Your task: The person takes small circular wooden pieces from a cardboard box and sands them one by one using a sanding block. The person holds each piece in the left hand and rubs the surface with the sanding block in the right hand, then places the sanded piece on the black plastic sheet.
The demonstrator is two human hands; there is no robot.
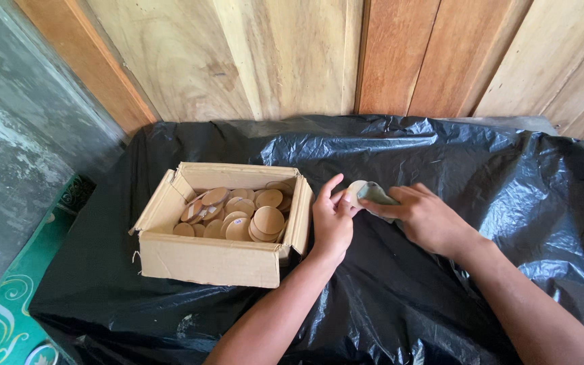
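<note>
Right now your left hand (332, 226) pinches a pale round wooden disc (355, 191) by its edge, thumb and fingers closed on it, just beside the right wall of the cardboard box (204, 260). Your right hand (427, 220) meets it from the other side, fingers closed on a small grey-green piece of sheet (375, 195) that lies against the disc's face; whether it is cloth or sandpaper cannot be told. Both hands hover together just above the black plastic sheet (481, 176) that covers the bench, near its middle.

To your left, the box stands open with its flaps folded out, and a loose heap of flat round discs (238, 213) fills its floor, some lying flat, some tilted over one another. Behind the bench runs a wall of wooden planks (272, 54). At the lower left a green patterned mat (1, 318) lies on the floor.
</note>
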